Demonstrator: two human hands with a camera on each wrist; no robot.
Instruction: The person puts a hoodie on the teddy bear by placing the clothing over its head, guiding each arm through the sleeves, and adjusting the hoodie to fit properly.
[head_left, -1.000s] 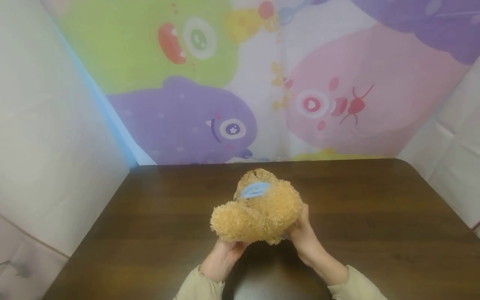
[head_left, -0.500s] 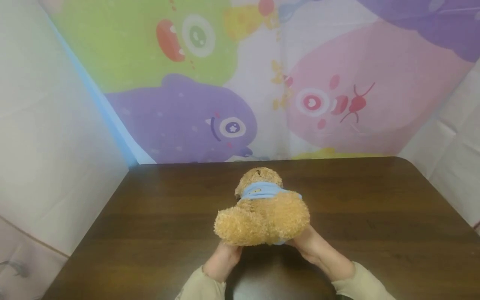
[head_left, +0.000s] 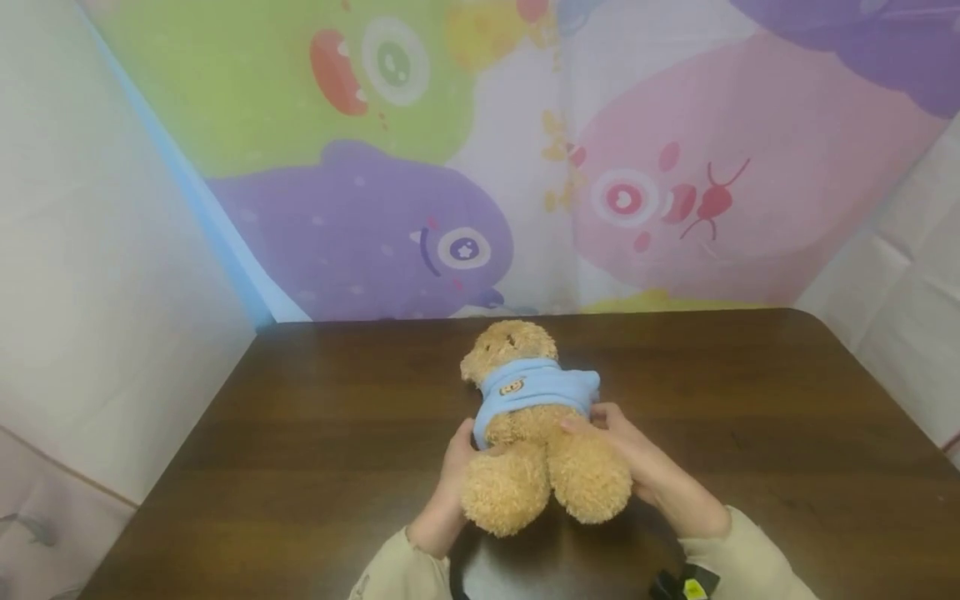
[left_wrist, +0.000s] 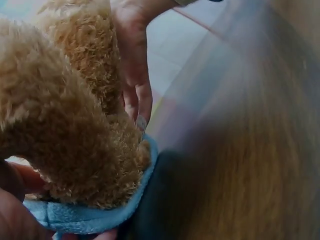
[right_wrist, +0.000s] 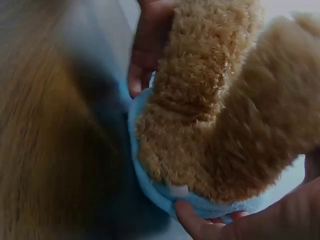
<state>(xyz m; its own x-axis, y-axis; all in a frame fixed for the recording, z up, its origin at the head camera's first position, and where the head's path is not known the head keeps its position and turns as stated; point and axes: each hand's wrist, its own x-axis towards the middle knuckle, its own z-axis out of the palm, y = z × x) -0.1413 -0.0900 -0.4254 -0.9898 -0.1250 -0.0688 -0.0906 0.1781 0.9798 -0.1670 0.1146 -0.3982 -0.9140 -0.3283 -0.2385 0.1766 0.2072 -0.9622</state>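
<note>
A tan plush teddy bear point(head_left: 525, 425) in a light blue shirt point(head_left: 542, 387) is held over the table, head pointing away and legs toward me. Its face turns to the left. My left hand point(head_left: 452, 479) grips its left-side hip at the shirt's hem. On the other side my right hand point(head_left: 648, 467) holds it, with the thumb across the top of the leg. Both wrist views show the furry legs point(left_wrist: 75, 130) and fingers at the blue hem point(right_wrist: 155, 195). A small white tag point(right_wrist: 178, 191) sticks out by my right fingertips. The bear's back is hidden in the head view.
The dark brown wooden table point(head_left: 315, 417) reaches to a backdrop printed with cartoon monsters point(head_left: 420, 233). White sheets point(head_left: 135, 208) stand along both sides. A small black device with a yellow label point(head_left: 693, 585) is by the right sleeve.
The bear has tipped so that its belly and shirt front now show, and its legs have swung down toward me. My fingers have come into sight at its sides.
</note>
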